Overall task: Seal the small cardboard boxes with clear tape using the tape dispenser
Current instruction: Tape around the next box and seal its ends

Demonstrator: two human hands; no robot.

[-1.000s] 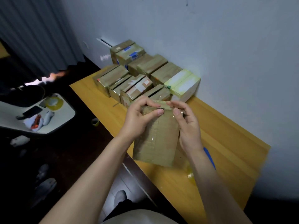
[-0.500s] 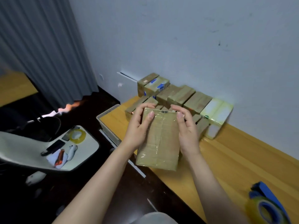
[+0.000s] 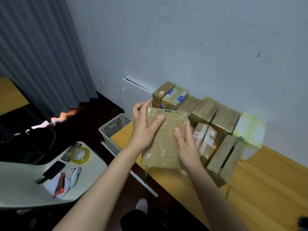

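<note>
- Head view is showing the left hand [image 3: 143,129] and the right hand [image 3: 185,144] both grasping one small cardboard box [image 3: 162,147], each thumb lying on its top face while the fingers are wrapping round the opposite long sides.
- That box is hanging in the air, tilted toward the camera, over the near left end of the wooden table [image 3: 266,189] and just in front of the pile of boxes [image 3: 225,119] standing against the wall.
- Clear tape is already glinting across its whole top, so the surface is probably going to be slick under the fingers; gripping at the stiff side edges and corners looks safer than pressing on the flat face.
- It is looking light, since relaxed fingers are carrying it, and rigid enough not to sag.
- A white slotted basket [image 3: 113,127] is sitting at the table's left end, and a tape roll [image 3: 80,155] is lying on the white seat further left.
- A dark blue shape [image 3: 303,222] at the lower right edge is too blurred to name.
</note>
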